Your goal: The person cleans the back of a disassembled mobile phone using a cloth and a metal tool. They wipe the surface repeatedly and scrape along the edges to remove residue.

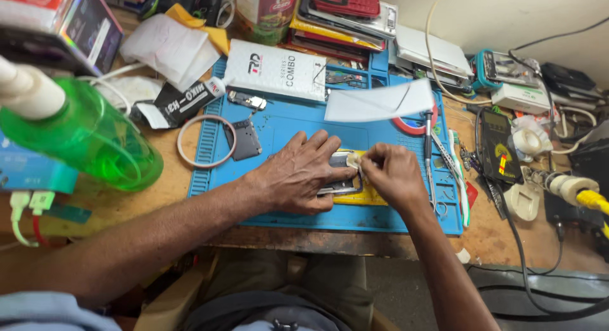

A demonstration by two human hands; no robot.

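Two hands (298, 175) (390, 172) on phone (342, 172), blue mat (285, 131), cluttered wooden bench (158, 198).

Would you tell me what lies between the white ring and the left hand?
In the head view, a grey metal plate lies on the blue mat there.

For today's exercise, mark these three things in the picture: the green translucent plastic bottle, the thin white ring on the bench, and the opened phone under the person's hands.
Green translucent plastic bottle (95, 137), head view, middle of its body.
Thin white ring (182, 158), head view, its left arc.
Opened phone (340, 161), head view, bare part between the hands.
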